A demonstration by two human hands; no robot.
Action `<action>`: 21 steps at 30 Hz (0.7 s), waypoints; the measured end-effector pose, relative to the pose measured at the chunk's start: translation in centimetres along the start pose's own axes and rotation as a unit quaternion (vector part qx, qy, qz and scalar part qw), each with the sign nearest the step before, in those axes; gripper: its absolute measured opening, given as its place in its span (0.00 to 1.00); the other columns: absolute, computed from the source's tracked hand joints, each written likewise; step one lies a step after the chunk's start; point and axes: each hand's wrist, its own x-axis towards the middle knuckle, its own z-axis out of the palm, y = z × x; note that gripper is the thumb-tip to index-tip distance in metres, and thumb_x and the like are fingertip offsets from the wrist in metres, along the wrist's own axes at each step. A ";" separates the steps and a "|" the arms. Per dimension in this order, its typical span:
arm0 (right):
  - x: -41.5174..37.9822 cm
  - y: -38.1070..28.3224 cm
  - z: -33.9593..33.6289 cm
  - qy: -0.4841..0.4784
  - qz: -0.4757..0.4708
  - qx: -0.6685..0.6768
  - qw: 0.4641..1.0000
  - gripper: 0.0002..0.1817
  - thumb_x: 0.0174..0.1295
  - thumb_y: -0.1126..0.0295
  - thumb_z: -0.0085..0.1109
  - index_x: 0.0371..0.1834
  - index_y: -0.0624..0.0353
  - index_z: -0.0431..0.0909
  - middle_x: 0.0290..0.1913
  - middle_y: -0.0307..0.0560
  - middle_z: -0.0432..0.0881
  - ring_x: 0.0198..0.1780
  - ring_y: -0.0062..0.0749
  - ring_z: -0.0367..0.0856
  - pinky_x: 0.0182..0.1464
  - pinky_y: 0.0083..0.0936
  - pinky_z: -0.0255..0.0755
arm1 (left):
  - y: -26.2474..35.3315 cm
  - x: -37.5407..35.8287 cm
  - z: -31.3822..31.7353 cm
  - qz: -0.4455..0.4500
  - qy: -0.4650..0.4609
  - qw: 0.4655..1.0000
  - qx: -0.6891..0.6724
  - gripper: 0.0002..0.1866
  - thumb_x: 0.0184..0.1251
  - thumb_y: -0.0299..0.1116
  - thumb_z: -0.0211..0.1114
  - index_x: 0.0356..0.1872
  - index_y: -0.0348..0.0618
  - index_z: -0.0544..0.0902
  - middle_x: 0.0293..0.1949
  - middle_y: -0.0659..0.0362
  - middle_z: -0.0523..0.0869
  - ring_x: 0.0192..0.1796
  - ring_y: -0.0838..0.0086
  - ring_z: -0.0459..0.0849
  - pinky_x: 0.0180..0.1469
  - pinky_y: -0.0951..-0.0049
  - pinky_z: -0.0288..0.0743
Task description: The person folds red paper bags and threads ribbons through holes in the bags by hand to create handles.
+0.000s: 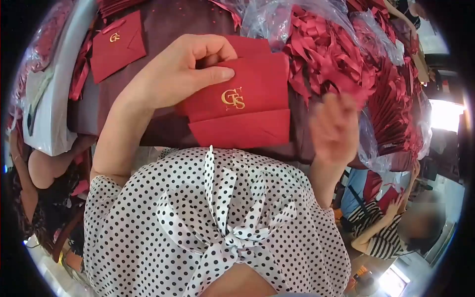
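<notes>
My left hand (198,67) grips the upper edge of a red paper bag (262,91) with a gold logo, thumb on its front and the other fingers curled behind the edge. The bag's lower part is folded, and more red paper lies behind it. My right hand (335,128) is raised to the right of the bag, apart from it and blurred by motion. Its fingertips are at the lower edge of a heap of red ribbons (324,49); whether they hold a ribbon is unclear.
Another red bag (118,49) with a logo lies on the dark table cover (168,22) at upper left. Stacked red bags (391,109) in clear plastic stand at right. A white padded edge (62,94) runs down the left. A person in stripes (383,232) works at lower right.
</notes>
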 end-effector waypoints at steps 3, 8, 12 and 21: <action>0.5 -1.5 -2.0 -0.186 0.069 0.575 0.794 0.04 0.71 0.71 0.49 0.46 0.53 0.71 0.32 0.37 0.68 0.27 0.18 0.66 0.28 0.16 0.62 | 0.1 -0.2 -1.0 -0.100 -0.036 0.949 -0.295 0.05 0.61 0.26 0.64 0.37 0.39 0.79 0.26 0.75 0.68 0.29 0.92 0.63 0.33 0.88 0.57; 0.4 -2.7 0.8 -0.154 0.116 0.568 0.800 0.06 0.66 0.73 0.57 0.44 0.56 0.74 0.32 0.38 0.68 0.30 0.18 0.68 0.29 0.17 0.64 | -0.4 -0.3 -0.8 -0.089 -0.045 0.924 -0.370 0.06 0.62 0.27 0.64 0.37 0.40 0.78 0.28 0.73 0.71 0.32 0.91 0.66 0.36 0.88 0.60; 0.4 -1.4 4.5 -0.011 -0.063 -0.112 0.992 0.07 0.58 0.78 0.63 0.39 0.61 0.79 0.32 0.45 0.82 0.29 0.24 0.77 0.30 0.20 0.70 | -0.1 -0.2 -1.9 -0.060 -0.080 0.948 -0.302 0.05 0.64 0.27 0.62 0.38 0.39 0.77 0.31 0.71 0.73 0.35 0.89 0.68 0.39 0.86 0.63; 2.1 1.6 4.8 -0.027 -0.264 -0.348 0.899 0.06 0.56 0.75 0.66 0.35 0.62 0.79 0.38 0.48 0.74 0.40 0.39 0.74 0.43 0.29 0.70 | -0.3 -0.1 -2.8 -0.067 -0.145 0.946 -0.284 0.07 0.62 0.27 0.64 0.37 0.36 0.77 0.37 0.67 0.77 0.42 0.87 0.71 0.45 0.82 0.67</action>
